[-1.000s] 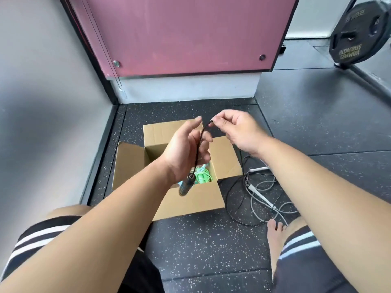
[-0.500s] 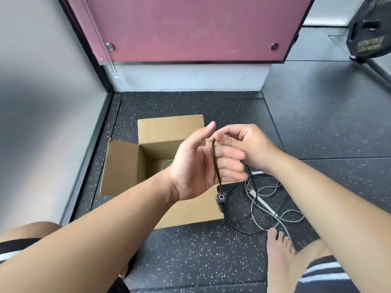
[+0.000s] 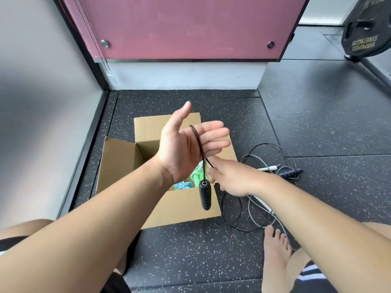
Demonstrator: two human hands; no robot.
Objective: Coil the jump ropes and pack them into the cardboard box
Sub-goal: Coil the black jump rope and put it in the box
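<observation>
- my left hand (image 3: 182,153) hangs flat and open above the cardboard box (image 3: 118,163), fingers straight and pointing to 3 o'clock. one turn of the black jump rope (image 3: 198,142) is draped over them, and nothing clamps it there.
- the rope's near handle (image 3: 204,195) dangles toward 6 o'clock, over the box's front wall.
- my right hand (image 3: 232,178), at 4 o'clock of the left, appears to pinch the cord between thumb and forefinger just under the left's fingers.
- first risk: with my left fingers straight, the weight of the hanging handle could drag the loop off my fingertips and undo the coil at its first turn.
- second risk: the rest of the black cord lies on the floor at 3 o'clock of the box, crossing the grey rope (image 3: 259,205) and its white handle (image 3: 267,168). a hard pull could lift both ropes together or tighten a knot.
- third risk: the far handle (image 3: 290,173) lies among those loops and may catch as the cord feeds in.
- fourth risk: my bare foot (image 3: 275,248), at 5 o'clock of the box, sits just beside the cords. any cord trapped under it would stop the feed with a jerk.
- the box already holds a green rope (image 3: 195,176), and the swinging handle could hook into it on the way down.
</observation>
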